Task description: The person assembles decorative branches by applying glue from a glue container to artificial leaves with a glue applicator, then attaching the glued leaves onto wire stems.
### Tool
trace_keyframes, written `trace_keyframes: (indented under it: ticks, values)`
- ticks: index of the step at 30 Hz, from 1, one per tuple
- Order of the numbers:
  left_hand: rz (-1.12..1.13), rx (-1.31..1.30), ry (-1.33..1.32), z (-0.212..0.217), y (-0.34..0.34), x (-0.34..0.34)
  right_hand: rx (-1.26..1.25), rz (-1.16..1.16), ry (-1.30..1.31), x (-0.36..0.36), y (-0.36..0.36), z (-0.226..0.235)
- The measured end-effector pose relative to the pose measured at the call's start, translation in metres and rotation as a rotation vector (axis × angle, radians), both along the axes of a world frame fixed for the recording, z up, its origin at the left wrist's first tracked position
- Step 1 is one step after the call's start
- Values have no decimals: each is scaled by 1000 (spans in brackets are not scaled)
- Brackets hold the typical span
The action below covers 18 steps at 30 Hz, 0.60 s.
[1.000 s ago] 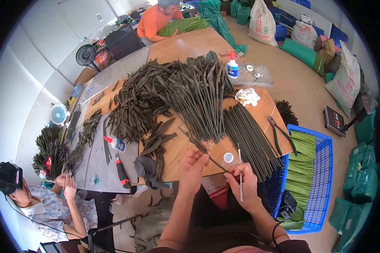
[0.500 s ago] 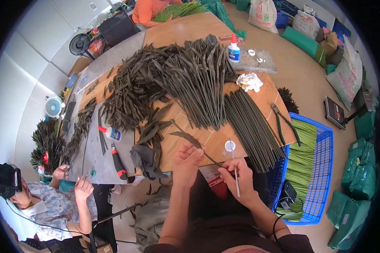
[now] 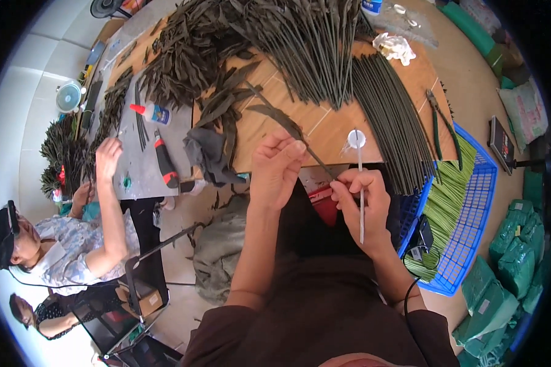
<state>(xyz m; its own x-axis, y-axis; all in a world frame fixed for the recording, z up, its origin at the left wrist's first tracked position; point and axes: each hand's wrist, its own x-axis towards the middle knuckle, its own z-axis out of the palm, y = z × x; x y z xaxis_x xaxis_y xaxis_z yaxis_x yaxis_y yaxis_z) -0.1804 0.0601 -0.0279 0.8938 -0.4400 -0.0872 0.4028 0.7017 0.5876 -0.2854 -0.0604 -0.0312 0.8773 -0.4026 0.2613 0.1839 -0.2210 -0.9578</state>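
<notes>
Both our hands have drawn closer: left hand (image 3: 278,168) grip pinches a dark leaf stem (image 3: 288,128), right hand (image 3: 361,205) at three o'clock grasps a white stick (image 3: 360,196).

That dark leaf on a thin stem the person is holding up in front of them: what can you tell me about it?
The leaf stem is one long, narrow, dark olive-green leaf, which looks artificial, joined to a thin dark stem like a wire. It lies slanted, leaf end up and to the left over the wooden table, stem end down to the right. The left hand pinches it near the middle; the right hand grips its lower tip and also holds a thin white stick. The piles of similar leaves and stems lie behind it.
</notes>
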Motion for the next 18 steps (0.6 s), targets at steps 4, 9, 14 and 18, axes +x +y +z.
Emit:
trace_keyframes:
  ticks: [4, 9, 14, 18]
  values:
    - [28, 24, -26, 2, -1, -6, 123, 58, -19, -4, 1, 0]
    - [34, 50, -119, -4, -4, -11, 78, 35, -56, -8, -1, 0]
    - [129, 150, -204, -3, -11, -14, 15, 16, -78, -9, -4, -2]
    - [167, 227, -225, 0, -19, -20, 40, 21, -89, -10, -6, -2]
